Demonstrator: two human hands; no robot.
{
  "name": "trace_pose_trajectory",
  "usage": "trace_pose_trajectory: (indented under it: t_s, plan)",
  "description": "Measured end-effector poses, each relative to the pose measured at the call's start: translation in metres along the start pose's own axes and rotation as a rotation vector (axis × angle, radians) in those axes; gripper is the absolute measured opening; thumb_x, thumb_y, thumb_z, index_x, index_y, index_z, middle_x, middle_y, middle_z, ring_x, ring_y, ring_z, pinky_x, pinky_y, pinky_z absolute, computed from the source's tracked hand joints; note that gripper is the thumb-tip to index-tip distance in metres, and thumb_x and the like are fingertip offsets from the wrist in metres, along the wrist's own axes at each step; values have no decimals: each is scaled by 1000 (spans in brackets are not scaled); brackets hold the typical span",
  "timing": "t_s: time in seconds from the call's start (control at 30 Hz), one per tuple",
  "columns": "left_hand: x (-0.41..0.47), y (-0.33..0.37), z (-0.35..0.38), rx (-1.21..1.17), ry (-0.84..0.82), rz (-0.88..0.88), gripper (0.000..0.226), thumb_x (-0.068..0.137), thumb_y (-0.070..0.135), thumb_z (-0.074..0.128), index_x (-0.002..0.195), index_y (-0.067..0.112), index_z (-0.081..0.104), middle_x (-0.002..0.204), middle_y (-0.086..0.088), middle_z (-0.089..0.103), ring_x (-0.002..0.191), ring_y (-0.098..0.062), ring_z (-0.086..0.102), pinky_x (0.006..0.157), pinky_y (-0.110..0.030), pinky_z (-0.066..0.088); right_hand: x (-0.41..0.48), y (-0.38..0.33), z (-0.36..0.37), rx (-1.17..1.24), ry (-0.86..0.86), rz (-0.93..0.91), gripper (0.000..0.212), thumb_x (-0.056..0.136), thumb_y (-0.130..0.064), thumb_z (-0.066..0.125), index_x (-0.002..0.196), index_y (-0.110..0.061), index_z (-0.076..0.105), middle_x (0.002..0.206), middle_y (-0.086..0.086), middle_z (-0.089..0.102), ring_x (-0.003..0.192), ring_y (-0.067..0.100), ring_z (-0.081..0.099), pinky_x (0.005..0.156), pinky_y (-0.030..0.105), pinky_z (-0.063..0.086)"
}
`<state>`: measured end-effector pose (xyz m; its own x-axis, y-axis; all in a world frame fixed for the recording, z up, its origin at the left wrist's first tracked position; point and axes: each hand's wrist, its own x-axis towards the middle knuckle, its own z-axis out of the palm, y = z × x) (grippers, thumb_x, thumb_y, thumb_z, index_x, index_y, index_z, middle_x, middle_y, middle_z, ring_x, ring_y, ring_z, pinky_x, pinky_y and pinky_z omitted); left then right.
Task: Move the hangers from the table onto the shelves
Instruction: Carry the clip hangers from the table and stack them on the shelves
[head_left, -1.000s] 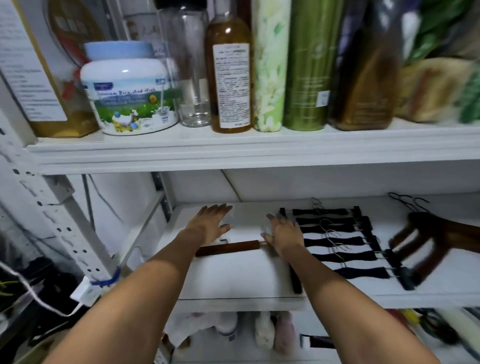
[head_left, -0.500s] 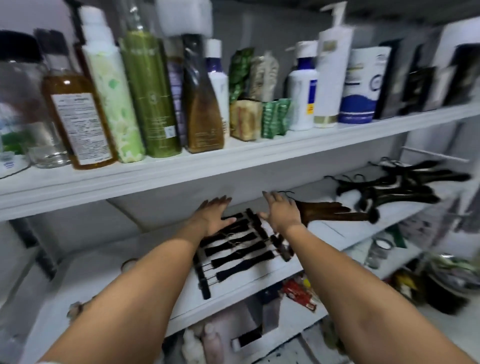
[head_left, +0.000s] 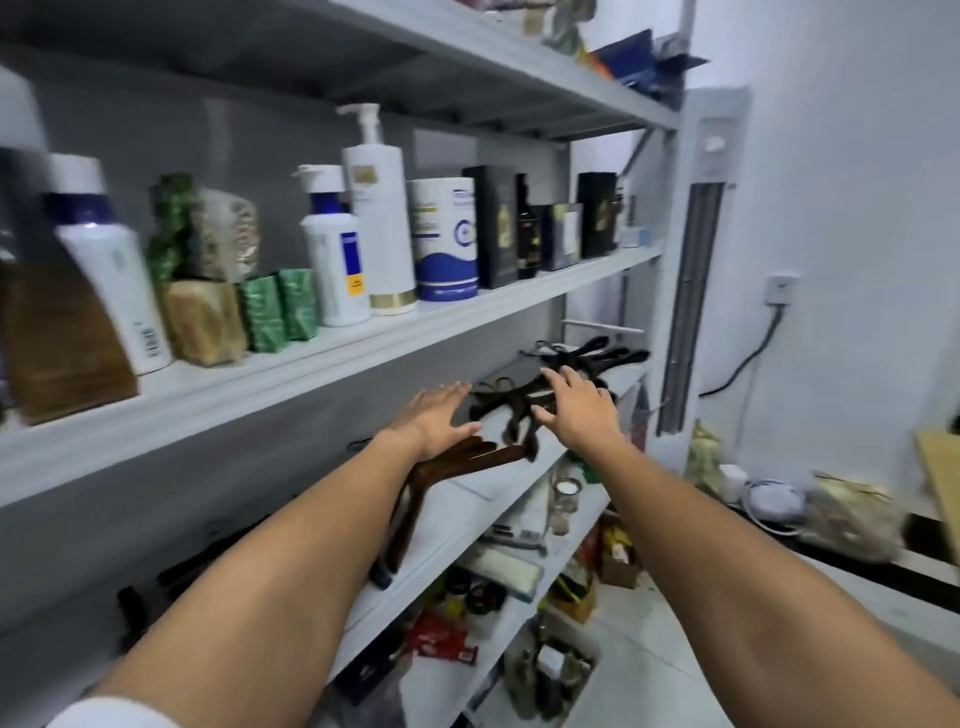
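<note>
We are reaching both arms toward the middle shelf, where the hangers are lying. Our left hand is stretching out palm down, fingers straight and close together, gripping nothing. Its heel is sitting over the upper end of a brown wooden hanger, though we cannot tell whether skin is touching wood. That hanger is showing glossy and reddish brown, one arm running off toward seven o'clock along the shelf. Our right hand is hovering at three o'clock of the left, fingers straight and spread apart, holding nothing. Between the two hands a dark hanger cluster is lying, blurred, its arms fanning toward six o'clock. At one o'clock of the right hand, black hangers with thin hooks are lying farther along the same shelf. On the shelf above, at eleven o'clock, a white pump bottle is standing among other bottles and boxes.
</note>
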<state>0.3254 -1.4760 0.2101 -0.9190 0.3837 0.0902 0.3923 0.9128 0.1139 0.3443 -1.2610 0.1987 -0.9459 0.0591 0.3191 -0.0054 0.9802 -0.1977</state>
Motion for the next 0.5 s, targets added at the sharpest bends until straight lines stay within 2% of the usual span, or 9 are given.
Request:
trace_pose_trajectory:
  t_s: [0.23,0.5]
  plan:
    - [77,110,15,51,43,251,69,97,51,37,152,20,10,160,0,12,148,-15,11,121,-36,5,-6,114,-33,-47,49,188,64,94,-45,49,150,-25,25,157,7,24,136,30,37,107,45,32]
    - [141,213,37,18,53,428,70,97,51,36,152,17,11,160,0,12,148,-14,11,120,-35,6,-20,230,-56,-165,89,349,64,95,-47,47,150,-24,23,155,7,27,132,31,41,104,43,35]
